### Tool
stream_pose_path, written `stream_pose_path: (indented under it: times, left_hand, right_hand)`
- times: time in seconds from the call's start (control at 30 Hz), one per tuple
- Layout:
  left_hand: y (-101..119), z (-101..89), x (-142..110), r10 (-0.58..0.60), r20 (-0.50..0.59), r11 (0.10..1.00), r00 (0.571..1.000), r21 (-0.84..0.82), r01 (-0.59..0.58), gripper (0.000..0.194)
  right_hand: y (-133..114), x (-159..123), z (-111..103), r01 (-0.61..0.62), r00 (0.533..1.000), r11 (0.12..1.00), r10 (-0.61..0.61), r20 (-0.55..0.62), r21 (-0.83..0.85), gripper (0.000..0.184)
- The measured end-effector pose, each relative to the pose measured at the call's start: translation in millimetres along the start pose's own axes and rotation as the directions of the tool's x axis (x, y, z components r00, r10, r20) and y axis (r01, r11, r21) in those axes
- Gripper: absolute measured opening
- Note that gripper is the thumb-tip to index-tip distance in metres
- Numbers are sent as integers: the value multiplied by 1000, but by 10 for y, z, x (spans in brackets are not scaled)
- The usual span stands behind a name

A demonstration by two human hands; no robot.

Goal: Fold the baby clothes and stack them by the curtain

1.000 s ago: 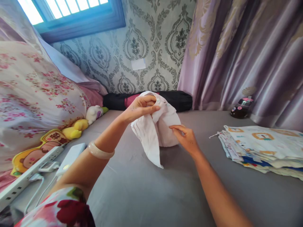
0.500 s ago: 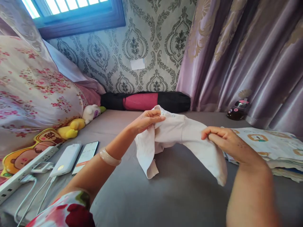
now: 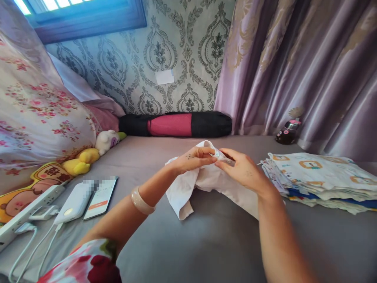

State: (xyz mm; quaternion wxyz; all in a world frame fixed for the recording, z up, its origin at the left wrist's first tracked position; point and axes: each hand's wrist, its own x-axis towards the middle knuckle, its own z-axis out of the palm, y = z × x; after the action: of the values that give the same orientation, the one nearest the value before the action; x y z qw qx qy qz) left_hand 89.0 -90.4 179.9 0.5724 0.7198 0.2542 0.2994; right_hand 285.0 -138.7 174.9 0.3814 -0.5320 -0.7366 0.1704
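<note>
A small white long-sleeved garment (image 3: 212, 179), like a baby's top, hangs from both hands just above the grey bed sheet (image 3: 212, 243). Its neckline, where a small snap button (image 3: 217, 154) shows, is pinched by my left hand (image 3: 196, 158), thumb against fingers. Right beside it, my right hand (image 3: 243, 169) grips the same edge between thumb and fingers, close to the snap. One sleeve droops at the left; the other runs down behind my right wrist and is partly hidden.
To the right lies a stack of folded printed cloths (image 3: 324, 173), with a dark bottle (image 3: 287, 131) behind it. A black and pink rolled bag (image 3: 173, 125) lies along the wall. On the left are a phone (image 3: 101, 198), a power bank (image 3: 73, 204), a power strip (image 3: 32, 210) and plush toys (image 3: 81, 161).
My right hand has let go of the right sleeve and moved left to the neckline, beside my left hand. The sleeve has dropped. The view has shifted slightly right.
</note>
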Motion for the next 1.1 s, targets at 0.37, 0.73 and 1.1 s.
stream_pose_path:
  times: [0.37, 0.73, 1.1]
  left_hand:
    - [-339, 226, -304, 222, -369, 409, 902, 876, 258, 40]
    - [-221, -387, -509, -16, -579, 976, 815, 170, 140, 21]
    - [-293, -554, -545, -88, -634, 995, 768, -23, 96, 39]
  right_hand:
    - [238, 91, 93, -93, 995, 995, 94, -22, 37, 27]
    - [430, 68, -59, -85, 994, 969, 100, -53, 231, 36]
    - [470, 60, -51, -137, 991, 925, 124, 60, 354, 42]
